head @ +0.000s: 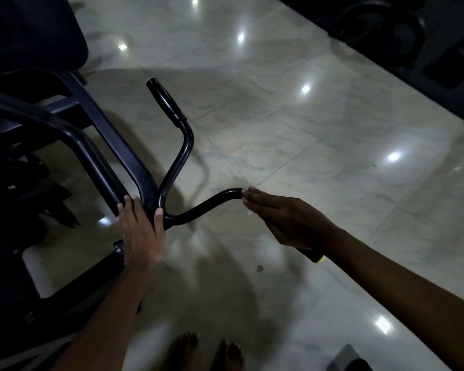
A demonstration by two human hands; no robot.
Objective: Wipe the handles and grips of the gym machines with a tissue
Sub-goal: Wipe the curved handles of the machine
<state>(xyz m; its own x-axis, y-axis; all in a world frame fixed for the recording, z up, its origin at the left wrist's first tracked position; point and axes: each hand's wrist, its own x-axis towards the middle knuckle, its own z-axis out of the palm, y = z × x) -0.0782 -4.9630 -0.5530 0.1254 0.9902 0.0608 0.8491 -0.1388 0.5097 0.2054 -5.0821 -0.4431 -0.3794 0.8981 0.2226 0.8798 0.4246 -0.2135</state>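
Head view: left hand [141,234] grip curls round machine frame tube [102,167]; right hand [281,218] grip wraps handlebar [206,203] end, tissue [249,212] barely visible beneath.

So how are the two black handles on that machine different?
The far handle sticks up bare, with no hand on it, so its whole thick black grip shows. The near handle lies under the right hand, which covers most of it; only its end pokes out, with a yellowish tip. A scrap of white tissue peeks out by that hand. Both branch from the same black bent bar, near the left hand.
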